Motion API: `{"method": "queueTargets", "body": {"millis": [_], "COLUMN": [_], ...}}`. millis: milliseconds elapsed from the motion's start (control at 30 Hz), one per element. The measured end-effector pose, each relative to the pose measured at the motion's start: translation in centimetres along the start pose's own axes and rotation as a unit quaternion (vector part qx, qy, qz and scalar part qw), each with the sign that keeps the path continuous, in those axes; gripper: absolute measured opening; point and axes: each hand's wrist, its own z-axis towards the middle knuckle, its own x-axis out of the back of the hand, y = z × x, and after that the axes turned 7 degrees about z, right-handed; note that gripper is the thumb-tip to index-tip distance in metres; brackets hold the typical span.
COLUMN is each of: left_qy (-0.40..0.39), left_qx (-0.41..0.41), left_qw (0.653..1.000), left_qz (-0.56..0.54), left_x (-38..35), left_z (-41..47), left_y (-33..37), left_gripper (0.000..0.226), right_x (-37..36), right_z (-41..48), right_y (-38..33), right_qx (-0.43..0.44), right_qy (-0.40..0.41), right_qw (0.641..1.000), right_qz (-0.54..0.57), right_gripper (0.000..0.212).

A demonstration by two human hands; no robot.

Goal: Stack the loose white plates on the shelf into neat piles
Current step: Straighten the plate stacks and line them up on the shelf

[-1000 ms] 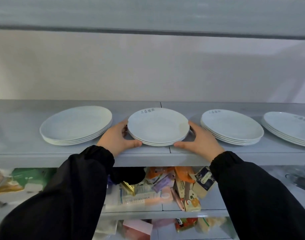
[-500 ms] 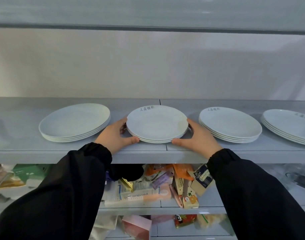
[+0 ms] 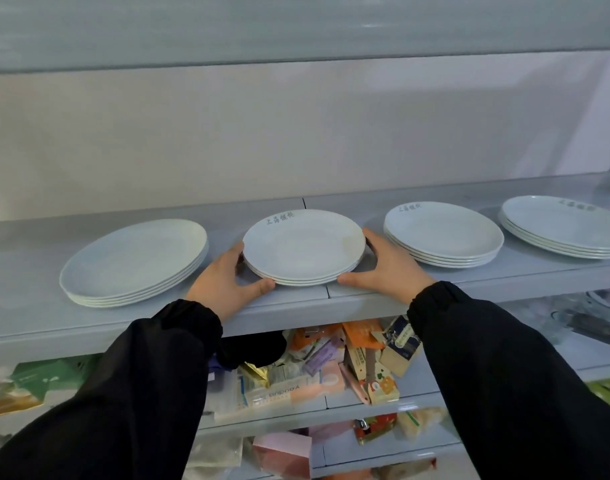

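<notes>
Both arms in black sleeves (image 3: 141, 393) reach forward to the shelf (image 3: 504, 282). The left hand (image 3: 227, 282) cups the middle plate pile (image 3: 303, 247) at its 8 o'clock rim, thumb laid along the front edge. The right hand (image 3: 390, 268) cups it likewise at 4 o'clock. The pile sits on the shelf between the hands. A left pile (image 3: 134, 261) lies at its 9 o'clock and a right pile (image 3: 442, 233) at 3 o'clock, both apart from it.

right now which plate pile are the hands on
The second pile from the left: the left hand and right hand cup its sides; it alone is touched.
</notes>
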Motion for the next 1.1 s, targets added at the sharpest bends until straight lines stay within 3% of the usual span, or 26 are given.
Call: {"method": "queueTargets", "body": {"millis": [100, 200, 400, 600, 733, 900, 1100], "left_qy": [0.015, 0.084, 0.158, 0.101, 0.064, 0.039, 0.074], "left_qx": [0.005, 0.025, -0.078, -0.11, -0.063, -0.009, 0.015], "left_qw": [1.0, 0.996, 0.984, 0.989, 0.996, 0.999, 0.997], "left_qz": [-0.015, -0.008, 0.006, -0.013, -0.025, -0.028, -0.007], "left_x": [0.2, 0.1, -3.4, -10.5, -14.8, -16.8, -17.6], "left_z": [-0.7, -1.0, -0.1, 1.2, 2.3, 4.2, 4.5], "left_y": [0.5, 1.9, 11.0, 18.2, 20.0, 21.3, 21.2], "left_gripper": [0.097, 0.097, 0.075, 0.08, 0.091, 0.096, 0.097], "right_x": [0.5, 1.7, 9.0, 17.1, 19.1, 20.2, 20.0], "right_z": [-0.8, -1.9, -3.9, -5.2, -5.3, -4.2, -3.6], "right_y": [-0.3, -0.2, 0.5, 6.8, 11.0, 12.8, 14.1], "right_qx": [0.017, 0.03, 0.077, -0.006, -0.039, -0.025, 0.003], "right_qy": [0.028, 0.032, 0.09, 0.096, 0.06, 0.01, 0.009], "right_qw": [0.999, 0.998, 0.992, 0.995, 0.997, 1.0, 0.999], "right_qz": [0.007, -0.039, -0.031, -0.029, -0.026, 0.006, 0.049], "right_gripper": [0.102, 0.114, 0.106, 0.107, 0.118, 0.1, 0.094]}}
